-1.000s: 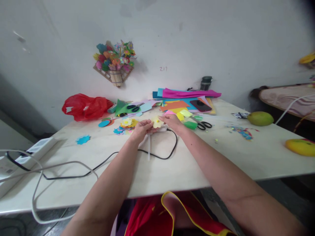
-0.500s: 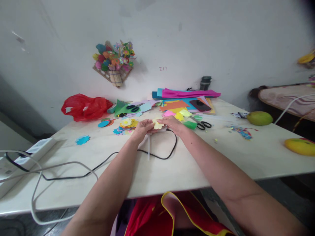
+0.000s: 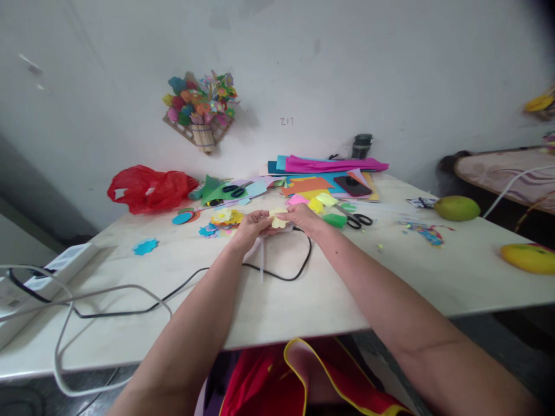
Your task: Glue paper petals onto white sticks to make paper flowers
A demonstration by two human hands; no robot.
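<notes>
Head cam: L hand [image 3: 255, 225] & R hand [image 3: 301, 217] pinch the pale yellow flower [image 3: 278, 218] b/w them, fingers closed on its edges. It's up over the table [image 3: 329, 289], near the middle. A white stick [image 3: 262, 260] is just under the L hand, w/ a black cord [image 3: 299, 276] beside it. Yellow & blue cutouts [image 3: 223, 218] lie near the L hand; scissors [image 3: 359, 221] lie to the R of the R hand, by a green scrap [image 3: 335, 220].

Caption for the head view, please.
Both hands pinch a pale yellow paper flower above a table scattered with colourful cutouts and scissors.
</notes>
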